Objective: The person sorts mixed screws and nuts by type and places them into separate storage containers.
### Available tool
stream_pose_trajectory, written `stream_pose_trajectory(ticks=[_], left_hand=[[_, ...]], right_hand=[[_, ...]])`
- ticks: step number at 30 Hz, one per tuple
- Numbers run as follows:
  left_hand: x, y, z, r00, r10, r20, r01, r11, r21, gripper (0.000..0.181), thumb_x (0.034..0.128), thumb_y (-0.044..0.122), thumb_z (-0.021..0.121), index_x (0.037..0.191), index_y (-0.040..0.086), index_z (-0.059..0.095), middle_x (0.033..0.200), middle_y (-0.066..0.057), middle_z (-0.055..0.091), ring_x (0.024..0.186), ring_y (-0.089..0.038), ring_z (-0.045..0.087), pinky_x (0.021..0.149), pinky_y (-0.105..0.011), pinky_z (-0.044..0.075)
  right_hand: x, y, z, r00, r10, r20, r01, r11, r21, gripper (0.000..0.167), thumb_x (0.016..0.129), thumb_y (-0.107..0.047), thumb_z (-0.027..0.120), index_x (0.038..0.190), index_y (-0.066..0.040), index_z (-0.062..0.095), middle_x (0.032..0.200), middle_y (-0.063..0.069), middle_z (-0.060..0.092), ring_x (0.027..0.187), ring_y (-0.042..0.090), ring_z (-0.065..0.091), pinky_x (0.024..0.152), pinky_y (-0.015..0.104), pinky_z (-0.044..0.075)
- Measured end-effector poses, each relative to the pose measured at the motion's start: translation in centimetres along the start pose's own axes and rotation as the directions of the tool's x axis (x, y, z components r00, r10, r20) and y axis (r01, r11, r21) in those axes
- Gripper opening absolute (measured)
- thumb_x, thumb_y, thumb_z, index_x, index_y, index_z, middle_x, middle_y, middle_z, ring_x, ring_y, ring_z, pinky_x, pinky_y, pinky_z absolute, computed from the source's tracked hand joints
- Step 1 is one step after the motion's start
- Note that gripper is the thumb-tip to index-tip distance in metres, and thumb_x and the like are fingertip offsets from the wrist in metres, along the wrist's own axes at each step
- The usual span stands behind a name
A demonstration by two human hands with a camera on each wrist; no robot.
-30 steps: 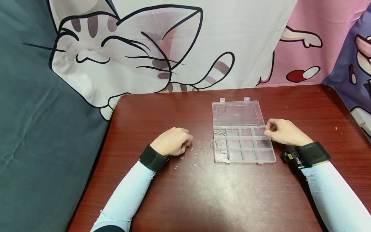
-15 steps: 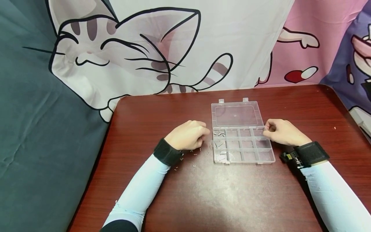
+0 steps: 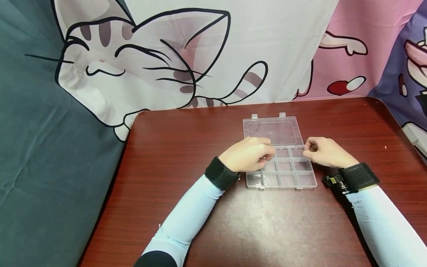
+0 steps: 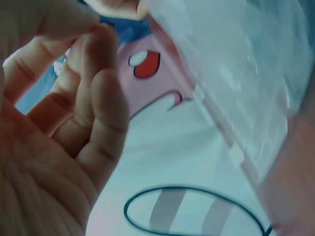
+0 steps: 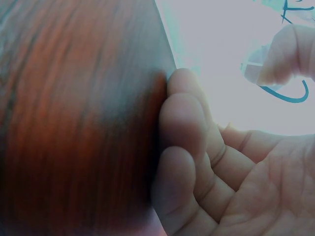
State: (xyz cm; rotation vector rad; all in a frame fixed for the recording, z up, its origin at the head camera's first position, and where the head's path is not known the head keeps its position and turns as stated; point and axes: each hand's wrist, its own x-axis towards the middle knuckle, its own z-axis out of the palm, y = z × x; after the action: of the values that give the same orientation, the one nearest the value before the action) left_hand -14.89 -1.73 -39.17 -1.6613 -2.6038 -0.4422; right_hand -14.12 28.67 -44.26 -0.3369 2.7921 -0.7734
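Clear compartment box (image 3: 287,180) lies lid-open on the counter (image 3: 186,129), L hand (image 3: 248,154) over its left side. L thumb + forefinger tips together; can't tell if anything's between. R hand (image 3: 327,152) at box's R edge, fingers curled, grip unclear. Poss. trouble: L knuckles bump box, it shifts if R isn't bracing, metal bits (image 3: 257,176) jump + mix.

Red-brn tbl (image 3: 287,230), wht cat-print cloth (image 3: 146,59) behind
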Motion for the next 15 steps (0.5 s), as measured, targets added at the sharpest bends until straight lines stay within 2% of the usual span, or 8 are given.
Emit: stream_pose_trajectory(ticks=[6, 10, 15], left_hand=[[1.2, 0.6, 1.4, 0.998, 0.053, -0.03, -0.053, 0.999, -0.002, 0.016, 0.0839, 0.0, 0.056, 0.08, 0.015, 0.056, 0.08, 0.004, 0.044, 0.07, -0.008, 0.046, 0.065, -0.02, 0.037], [1.4, 0.7, 1.9, 0.994, 0.075, -0.074, -0.076, 0.997, -0.008, 0.014, 0.0825, 0.001, 0.055, 0.08, 0.014, 0.056, 0.079, 0.004, 0.042, 0.069, -0.009, 0.045, 0.065, -0.021, 0.037], [1.2, 0.7, 2.1, 0.993, 0.074, -0.092, -0.075, 0.997, -0.015, 0.014, 0.0821, 0.0, 0.054, 0.079, 0.013, 0.055, 0.079, 0.004, 0.04, 0.069, -0.009, 0.044, 0.065, -0.022, 0.035]], right_hand=[[0.1, 0.0, 0.0, 1.0, 0.008, 0.003, -0.008, 1.0, 0.009, 0.005, 0.087, -0.017, 0.063, 0.088, -0.012, 0.061, 0.072, -0.001, 0.059, 0.066, 0.013, 0.051, 0.059, 0.028, 0.037], [0.1, 0.1, 0.0, 1.0, 0.015, 0.006, -0.015, 1.0, 0.008, 0.006, 0.087, -0.017, 0.064, 0.089, -0.012, 0.06, 0.071, -0.001, 0.058, 0.065, 0.013, 0.051, 0.059, 0.027, 0.037], [0.2, 0.2, 0.1, 1.0, 0.01, 0.005, -0.01, 1.0, 0.001, 0.006, 0.088, -0.017, 0.063, 0.089, -0.012, 0.06, 0.072, -0.001, 0.058, 0.066, 0.013, 0.051, 0.06, 0.028, 0.037]])
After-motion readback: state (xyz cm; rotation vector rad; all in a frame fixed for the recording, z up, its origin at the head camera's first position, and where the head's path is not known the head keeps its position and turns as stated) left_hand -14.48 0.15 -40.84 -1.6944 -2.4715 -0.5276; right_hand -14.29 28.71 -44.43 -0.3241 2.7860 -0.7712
